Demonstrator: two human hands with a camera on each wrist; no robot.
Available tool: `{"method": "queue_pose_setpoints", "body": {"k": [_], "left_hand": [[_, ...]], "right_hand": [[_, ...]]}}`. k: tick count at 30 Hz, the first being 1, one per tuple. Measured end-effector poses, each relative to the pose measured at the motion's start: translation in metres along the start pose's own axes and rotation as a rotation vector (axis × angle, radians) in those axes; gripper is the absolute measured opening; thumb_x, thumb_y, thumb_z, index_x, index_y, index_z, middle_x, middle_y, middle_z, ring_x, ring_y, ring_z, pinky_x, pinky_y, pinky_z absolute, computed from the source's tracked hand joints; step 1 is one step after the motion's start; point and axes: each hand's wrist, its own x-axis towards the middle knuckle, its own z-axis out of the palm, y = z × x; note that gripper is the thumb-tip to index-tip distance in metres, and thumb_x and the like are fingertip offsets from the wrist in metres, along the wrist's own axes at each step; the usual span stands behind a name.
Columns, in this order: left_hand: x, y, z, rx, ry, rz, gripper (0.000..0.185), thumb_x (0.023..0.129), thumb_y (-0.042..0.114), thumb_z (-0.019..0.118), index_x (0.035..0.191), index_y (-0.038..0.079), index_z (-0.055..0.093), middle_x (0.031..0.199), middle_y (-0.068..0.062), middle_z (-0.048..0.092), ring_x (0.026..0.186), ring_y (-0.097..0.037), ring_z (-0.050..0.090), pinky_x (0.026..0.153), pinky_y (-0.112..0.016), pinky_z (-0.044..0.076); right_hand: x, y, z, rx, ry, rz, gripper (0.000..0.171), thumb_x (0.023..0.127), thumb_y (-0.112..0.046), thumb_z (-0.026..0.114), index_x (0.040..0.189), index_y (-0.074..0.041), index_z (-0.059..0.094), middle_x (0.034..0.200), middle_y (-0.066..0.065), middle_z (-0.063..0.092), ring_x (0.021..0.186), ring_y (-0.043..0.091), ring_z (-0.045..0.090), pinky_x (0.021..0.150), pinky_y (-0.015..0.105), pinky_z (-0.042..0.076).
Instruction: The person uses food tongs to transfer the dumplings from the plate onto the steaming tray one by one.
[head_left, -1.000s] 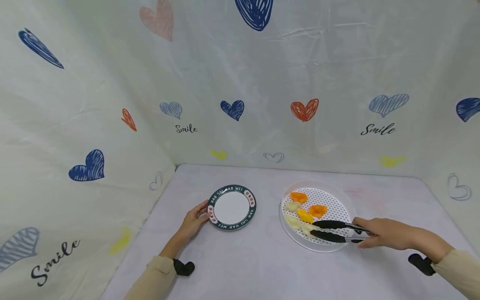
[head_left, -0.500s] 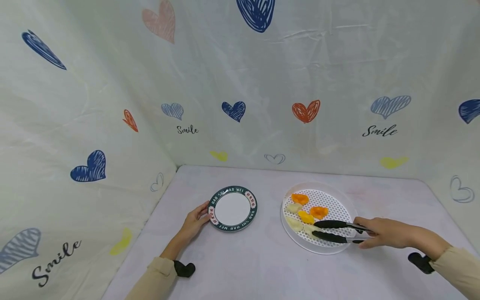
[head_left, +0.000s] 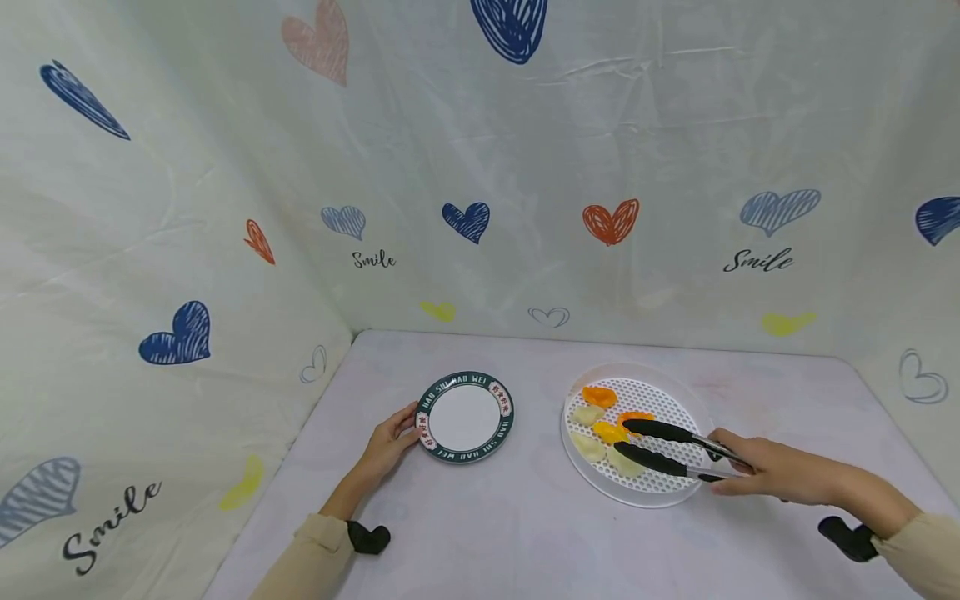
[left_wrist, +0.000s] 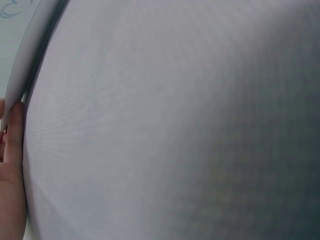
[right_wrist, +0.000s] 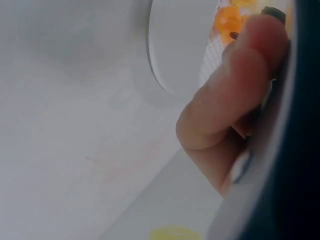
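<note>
My right hand grips black-tipped metal tongs whose two tips stand apart over a white perforated tray. The tray holds orange pieces and pale yellow pieces; the upper tong tip lies by an orange piece. My left hand touches the left rim of a small white plate with a dark green border. In the right wrist view a finger and the tray's edge show close up. The left wrist view shows only fingertips against the plate's rim.
The white table is closed in by heart-printed cloth walls at the back and both sides. Bare tabletop lies between the plate and the tray and along the front.
The tongs have shifted left and slightly farther across the tray, their tips now nearer the orange and yellow pieces. The left hand and plate have stayed put.
</note>
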Motion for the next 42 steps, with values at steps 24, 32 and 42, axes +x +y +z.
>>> {"method": "queue_pose_setpoints", "body": {"k": [24,32,42], "left_hand": [[-0.01,0.024,0.001,-0.019,-0.006,0.009,0.054,0.098,0.0,0.059,0.146,-0.011,0.038,0.147,-0.029,0.044,0.133,-0.04,0.046,0.112,-0.047,0.033],[-0.001,0.0,0.001,0.025,0.018,0.049,0.055,0.097,0.009,0.063,0.146,-0.005,0.044,0.143,-0.022,0.051,0.129,-0.032,0.052,0.11,-0.04,0.039],[0.0,0.0,0.0,-0.013,0.008,-0.015,0.055,0.097,0.006,0.062,0.148,-0.002,0.042,0.145,-0.02,0.051,0.134,-0.032,0.047,0.114,-0.045,0.032]], "right_hand": [[0.03,-0.031,0.029,-0.075,0.241,-0.011,0.086,0.088,-0.039,0.074,0.14,0.012,0.03,0.126,0.022,0.055,0.1,0.027,0.054,0.074,0.031,0.051],[0.043,-0.047,0.043,-0.006,0.227,0.044,0.095,0.085,-0.038,0.078,0.143,0.01,0.022,0.119,0.031,0.052,0.072,0.021,0.054,0.043,0.032,0.051],[0.063,-0.069,0.065,0.055,0.223,-0.014,0.102,0.084,-0.038,0.079,0.147,0.011,0.015,0.122,0.036,0.051,0.072,0.027,0.061,0.045,0.033,0.052]]}}
